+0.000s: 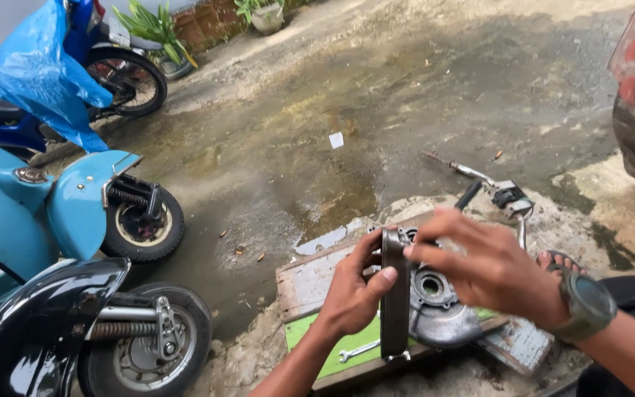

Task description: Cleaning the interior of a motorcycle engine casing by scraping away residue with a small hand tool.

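Note:
My left hand (354, 290) and my right hand (490, 268) both grip a grey metal engine cover (435, 305), held upright on its edge over a worn wooden board (310, 283) with a green strip. The left thumb and fingers clamp its dark near edge. My right hand, with a watch on the wrist, holds the top from the other side. A bearing hole shows in the cover's inner face. A small spanner (358, 351) lies on the board just below the cover.
A light blue scooter (75, 206) and a black scooter's front wheel (141, 345) stand at the left. A blue motorbike under plastic (45, 73) is behind. A handlebar with lever (497, 192) lies beyond the board. Wet concrete ground (376, 95) stretches ahead. My sandalled foot (560, 261) rests at the right.

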